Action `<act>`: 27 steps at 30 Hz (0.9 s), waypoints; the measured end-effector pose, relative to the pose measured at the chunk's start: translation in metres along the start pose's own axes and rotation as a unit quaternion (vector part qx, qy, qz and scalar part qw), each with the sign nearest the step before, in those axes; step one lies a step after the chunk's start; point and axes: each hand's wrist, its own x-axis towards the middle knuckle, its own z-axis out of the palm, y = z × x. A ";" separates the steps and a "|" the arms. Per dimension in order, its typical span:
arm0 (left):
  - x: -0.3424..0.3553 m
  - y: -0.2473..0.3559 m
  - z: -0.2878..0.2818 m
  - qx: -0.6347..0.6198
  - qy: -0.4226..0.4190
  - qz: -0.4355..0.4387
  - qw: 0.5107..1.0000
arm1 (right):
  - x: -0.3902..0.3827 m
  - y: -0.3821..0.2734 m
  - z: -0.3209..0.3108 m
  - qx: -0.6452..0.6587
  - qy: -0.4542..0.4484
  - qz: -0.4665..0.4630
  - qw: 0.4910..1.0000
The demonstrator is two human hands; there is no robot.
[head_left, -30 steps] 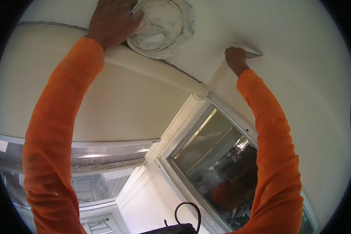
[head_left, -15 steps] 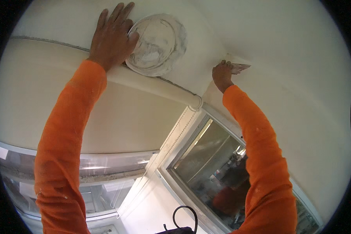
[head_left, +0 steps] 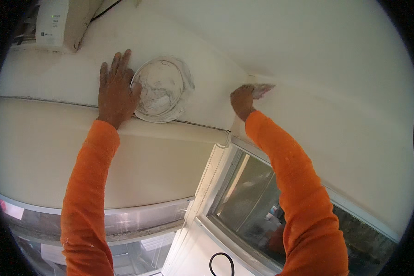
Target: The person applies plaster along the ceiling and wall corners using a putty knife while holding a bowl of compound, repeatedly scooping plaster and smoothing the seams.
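Note:
High against the pale wall, my left hand (head_left: 117, 96) stretches several fingers upward. Its index finger and thumb pinch the left rim of a round white plate or lid (head_left: 163, 89), smeared with whitish paste. What lies behind the plate is hidden. To the right, by the corner where the surfaces meet, my right hand (head_left: 242, 102) is closed round a putty knife (head_left: 265, 89). The blade, stained and tapering to a point on the right, lies close against the pale surface; its handle is hidden in my fist.
Below the plate runs a cream roller blind (head_left: 161, 154) with a bead chain (head_left: 208, 177) at its right end. A window (head_left: 248, 193) is below my right forearm. A white wall-mounted unit (head_left: 55, 23) juts out at upper left. A black cable loop (head_left: 222, 264) shows at the bottom.
The view has tilted upward, so both hands and the plate sit further left and lower, and the white unit has come in. The right hand's wrist has turned; both holds continue.

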 end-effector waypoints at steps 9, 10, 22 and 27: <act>-0.005 -0.008 -0.005 -0.013 -0.036 0.007 0.999 | -0.035 -0.050 -0.014 0.021 -0.114 -0.111 0.987; -0.007 -0.009 -0.004 -0.011 -0.034 0.011 0.999 | -0.035 -0.049 -0.019 0.035 -0.091 -0.083 0.992; -0.009 -0.016 -0.008 -0.001 -0.039 0.026 0.999 | -0.050 -0.045 -0.042 0.122 -0.151 -0.104 0.976; 0.001 0.000 -0.007 -0.015 -0.021 0.027 0.999 | 0.009 0.017 -0.019 0.007 -0.009 0.030 0.999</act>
